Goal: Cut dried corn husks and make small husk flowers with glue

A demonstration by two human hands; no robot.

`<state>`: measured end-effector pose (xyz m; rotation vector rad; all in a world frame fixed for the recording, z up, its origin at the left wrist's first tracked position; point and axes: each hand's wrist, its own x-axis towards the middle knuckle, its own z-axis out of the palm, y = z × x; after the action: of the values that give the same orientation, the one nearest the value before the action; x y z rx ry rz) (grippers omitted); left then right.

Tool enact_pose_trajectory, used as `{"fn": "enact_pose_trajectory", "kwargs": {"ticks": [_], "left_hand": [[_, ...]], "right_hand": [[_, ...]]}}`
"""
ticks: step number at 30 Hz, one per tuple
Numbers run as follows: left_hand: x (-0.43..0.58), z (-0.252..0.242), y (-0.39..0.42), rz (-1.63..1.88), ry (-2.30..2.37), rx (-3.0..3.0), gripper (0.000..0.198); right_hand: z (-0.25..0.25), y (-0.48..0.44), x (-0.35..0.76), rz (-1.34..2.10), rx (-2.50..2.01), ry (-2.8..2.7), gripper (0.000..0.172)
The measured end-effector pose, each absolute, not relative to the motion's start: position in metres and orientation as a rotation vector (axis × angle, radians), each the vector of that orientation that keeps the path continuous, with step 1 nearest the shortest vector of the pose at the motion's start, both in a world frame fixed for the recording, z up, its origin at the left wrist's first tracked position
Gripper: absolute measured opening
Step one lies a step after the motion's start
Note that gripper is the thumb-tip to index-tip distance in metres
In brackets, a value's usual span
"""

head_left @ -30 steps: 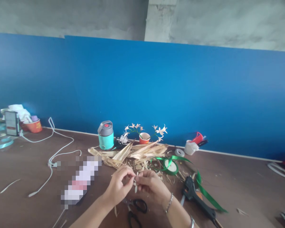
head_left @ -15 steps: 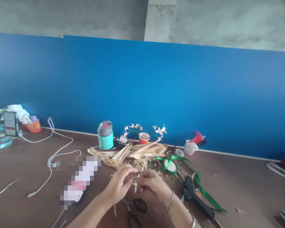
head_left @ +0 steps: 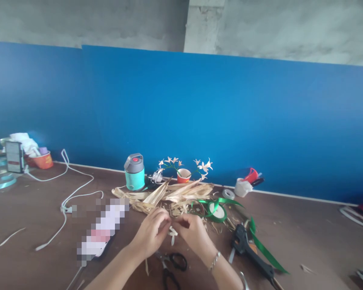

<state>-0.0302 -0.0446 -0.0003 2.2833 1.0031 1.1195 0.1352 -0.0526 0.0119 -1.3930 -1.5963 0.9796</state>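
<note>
My left hand (head_left: 154,230) and my right hand (head_left: 190,231) meet low in the middle, just above the table. Both have thumb and fingers pinched together, the tips almost touching. What lies between the tips is too small to make out. Right below them shows a small pale flower-like piece (head_left: 172,234) with narrow petals; whether it hangs from the fingers or rests on the table I cannot tell. Black-handled scissors (head_left: 177,262) lie open beneath the hands. Dried corn husks (head_left: 184,192) and scraps are heaped just beyond.
Right of the hands are a green ribbon roll (head_left: 217,212) and a black glue gun (head_left: 251,253). Behind stand a turquoise flask (head_left: 134,177), a paper cup (head_left: 184,176) with pale flowers on green stems, and a white holder (head_left: 242,187). A white cable (head_left: 78,189) runs at left.
My right hand has shifted slightly, its fingers now more closed and turned toward the left fingertips. More of the pale flower-like piece shows below the hands.
</note>
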Motion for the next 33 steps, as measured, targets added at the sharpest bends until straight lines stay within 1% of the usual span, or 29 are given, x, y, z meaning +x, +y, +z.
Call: {"fn": "enact_pose_trajectory", "kwargs": {"ticks": [3, 6, 8, 11, 15, 17, 19, 22, 23, 25, 28, 33], "left_hand": [[-0.029, -0.003, -0.043, 1.135, 1.053, 2.201, 0.011], [-0.027, -0.002, -0.043, 1.134, 1.068, 2.079, 0.012], [-0.026, 0.000, -0.042, 1.109, 1.061, 2.014, 0.013], [-0.026, 0.001, -0.042, 1.044, 1.049, 1.938, 0.013], [-0.026, 0.003, -0.041, 0.999, 0.990, 1.843, 0.016], [-0.025, 0.003, -0.042, 0.981, 0.932, 1.804, 0.019], [-0.024, 0.003, -0.043, 0.983, 0.925, 1.783, 0.016], [-0.023, 0.002, -0.045, 1.056, 1.009, 1.800, 0.002], [-0.023, 0.002, -0.045, 1.086, 1.028, 1.823, 0.001], [-0.023, 0.001, -0.046, 1.123, 1.018, 1.885, 0.005], [-0.024, 0.002, -0.046, 1.128, 0.984, 1.930, 0.006], [-0.025, 0.003, -0.046, 1.110, 1.002, 1.935, 0.022]], "right_hand": [[0.014, -0.057, 0.133, 0.666, -1.355, -1.760, 0.014], [0.014, -0.059, 0.133, 0.584, -1.294, -1.825, 0.015], [0.013, -0.058, 0.133, 0.707, -1.300, -1.761, 0.013], [0.009, -0.054, 0.133, 1.058, -1.307, -1.531, 0.009], [0.004, -0.050, 0.135, 1.504, -1.217, -1.215, 0.009], [0.003, -0.049, 0.135, 1.640, -1.161, -1.102, 0.010], [0.004, -0.050, 0.135, 1.699, -1.124, -1.026, 0.013], [0.006, -0.051, 0.135, 1.684, -1.124, -1.014, 0.018], [0.006, -0.051, 0.135, 1.658, -1.134, -1.036, 0.019], [0.006, -0.050, 0.135, 1.586, -1.153, -1.107, 0.021], [0.004, -0.048, 0.136, 1.476, -1.181, -1.228, 0.023], [0.001, -0.046, 0.138, 1.337, -1.223, -1.349, 0.025]]}}
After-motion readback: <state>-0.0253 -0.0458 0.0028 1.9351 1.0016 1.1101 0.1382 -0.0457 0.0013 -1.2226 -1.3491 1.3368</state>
